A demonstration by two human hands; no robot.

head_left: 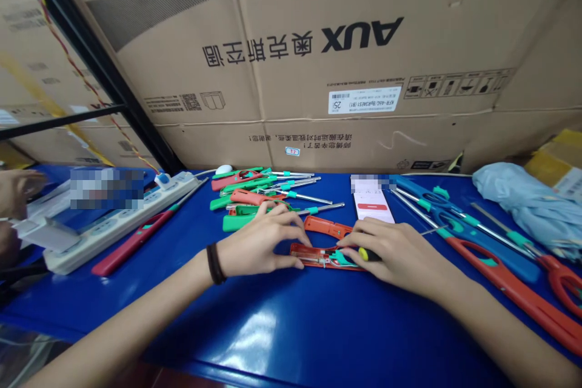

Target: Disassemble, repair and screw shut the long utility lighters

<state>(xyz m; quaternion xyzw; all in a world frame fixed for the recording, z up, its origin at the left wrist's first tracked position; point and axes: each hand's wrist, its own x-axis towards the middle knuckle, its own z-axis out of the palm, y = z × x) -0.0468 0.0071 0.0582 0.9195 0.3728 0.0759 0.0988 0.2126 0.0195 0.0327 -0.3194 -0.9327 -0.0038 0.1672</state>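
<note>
An opened red utility lighter casing [313,260] lies on the blue table, its inner parts showing: a clear tank section and a green piece [337,257]. My left hand [268,241] grips the casing's left end between thumb and fingers. At the other end, my right hand [395,254] has its fingertips by the green piece. Tucked in that hand is a screwdriver with a yellow and black handle [369,254]; its thin shaft sticks out to the right behind the knuckles. The other red casing half [328,227] lies just beyond, detached.
Several red and green lighters [248,197] with metal tubes are piled behind my left hand. A phone [373,203] lies behind my right hand. Blue and red lighters [513,291] lie at right, a power strip [122,221] at left. Another person's hand [18,194] shows far left.
</note>
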